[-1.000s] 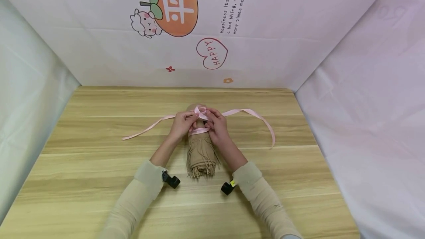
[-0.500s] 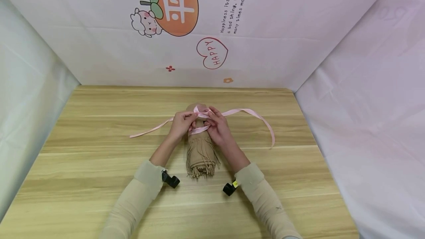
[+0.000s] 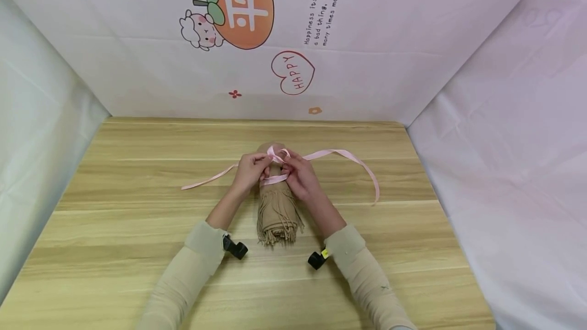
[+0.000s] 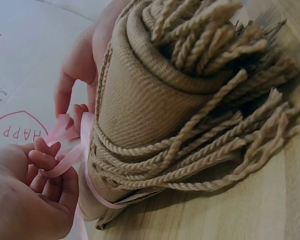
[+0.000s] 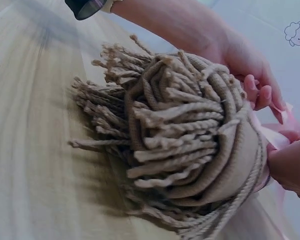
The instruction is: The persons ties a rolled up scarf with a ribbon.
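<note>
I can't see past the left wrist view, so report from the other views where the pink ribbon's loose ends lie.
Observer: In the head view, one end of the pink ribbon curves out to the right of the right hand.
Operator: Now the other end.
Observer: It stops out to the left of the left hand.
Operator: Orientation next.
Observer: The fringed end of the tan rolled cloth points toward the near side of the table.

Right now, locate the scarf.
In the head view, the scarf lies centrally on the table, between the left hand and right hand, the ribbon around it.
</note>
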### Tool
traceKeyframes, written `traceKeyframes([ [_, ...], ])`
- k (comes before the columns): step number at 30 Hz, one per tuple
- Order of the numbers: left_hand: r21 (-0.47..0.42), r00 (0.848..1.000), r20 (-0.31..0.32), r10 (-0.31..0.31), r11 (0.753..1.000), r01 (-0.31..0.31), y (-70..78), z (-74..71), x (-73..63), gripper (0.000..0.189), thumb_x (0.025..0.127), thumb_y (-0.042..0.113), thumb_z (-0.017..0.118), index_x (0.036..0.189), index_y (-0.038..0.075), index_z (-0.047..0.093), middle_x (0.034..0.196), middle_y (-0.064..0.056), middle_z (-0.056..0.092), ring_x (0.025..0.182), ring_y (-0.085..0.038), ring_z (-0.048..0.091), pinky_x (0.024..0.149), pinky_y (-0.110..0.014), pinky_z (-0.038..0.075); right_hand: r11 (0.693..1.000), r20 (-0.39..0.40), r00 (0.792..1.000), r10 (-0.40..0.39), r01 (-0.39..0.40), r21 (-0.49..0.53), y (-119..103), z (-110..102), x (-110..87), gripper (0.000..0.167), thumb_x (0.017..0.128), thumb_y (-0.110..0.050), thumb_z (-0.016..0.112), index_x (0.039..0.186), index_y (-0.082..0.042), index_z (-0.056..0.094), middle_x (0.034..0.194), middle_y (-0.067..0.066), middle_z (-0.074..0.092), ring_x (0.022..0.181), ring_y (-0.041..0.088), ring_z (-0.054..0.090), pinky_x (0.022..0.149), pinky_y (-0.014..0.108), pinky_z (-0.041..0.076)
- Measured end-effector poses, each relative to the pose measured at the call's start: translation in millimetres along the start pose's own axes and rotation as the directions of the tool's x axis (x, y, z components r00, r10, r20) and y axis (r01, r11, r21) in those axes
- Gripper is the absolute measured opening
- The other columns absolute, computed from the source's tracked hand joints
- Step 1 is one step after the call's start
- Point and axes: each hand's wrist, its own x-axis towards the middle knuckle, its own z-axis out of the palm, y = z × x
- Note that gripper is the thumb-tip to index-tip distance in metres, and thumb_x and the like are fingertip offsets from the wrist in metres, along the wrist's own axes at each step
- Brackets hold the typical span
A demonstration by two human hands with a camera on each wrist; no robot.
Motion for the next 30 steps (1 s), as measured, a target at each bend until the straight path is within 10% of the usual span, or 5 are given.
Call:
traceKeyframes([
  [6, 0.024, 1.0, 0.005, 0.001, 1.0, -0.002, -0.2, -1.1, -0.7, 0.025, 0.1, 0.014, 0.06, 0.099, -0.01, 0.069, 0.054, 0.003, 0.055, 0.044, -0.004, 0.046, 0.042, -0.017, 0.037, 0.975, -0.085, 0.995, 0.047, -0.065, -0.214, -5, 8, -1.9, 0.037, 0.101, 0.005, 0.045, 0.137, 0.014, 0.045, 0.096, -0.001, 0.063, 0.07, 0.002, 0.048, 0.06, 0.011, 0.04],
  [12, 0.03, 1.0, 0.003, 0.004, 1.0, -0.004, -1.3, -0.4, -1.2, 0.026, 0.1, 0.015, 0.061, 0.101, -0.009, 0.07, 0.053, 0.005, 0.055, 0.043, -0.003, 0.046, 0.042, -0.018, 0.037, 0.975, -0.143, 0.989, 0.023, -0.054, -0.214, -4, 8, -2.3, 0.013, 0.103, -0.003, 0.049, 0.104, -0.002, 0.062, 0.079, -0.002, 0.057, 0.062, 0.003, 0.043, 0.052, 0.011, 0.036],
  [20, -0.011, 1.0, -0.013, -0.021, 1.0, 0.021, -3.4, -1.0, 0.3, 0.027, 0.099, 0.014, 0.061, 0.105, -0.011, 0.068, 0.053, 0.004, 0.055, 0.042, -0.003, 0.045, 0.041, -0.017, 0.037, 0.997, 0.022, 0.997, -0.071, 0.071, 0.014, -3, 0, -4.2, 0.032, 0.109, -0.024, 0.036, 0.098, -0.017, 0.064, 0.099, -0.004, 0.06, 0.077, 0.009, 0.043, 0.061, 0.019, 0.035],
  [30, -0.032, 0.999, -0.025, -0.033, 0.999, 0.033, -2.9, -2.1, 1.9, 0.029, 0.099, 0.013, 0.061, 0.105, -0.015, 0.066, 0.053, 0.006, 0.054, 0.042, -0.002, 0.045, 0.042, -0.017, 0.037, 0.977, 0.261, 0.96, -0.1, 0.044, 0.209, -13, -9, -9.7, 0.032, 0.108, -0.023, 0.034, 0.095, -0.021, 0.064, 0.104, -0.005, 0.057, 0.095, 0.018, 0.044, 0.08, 0.028, 0.039],
])
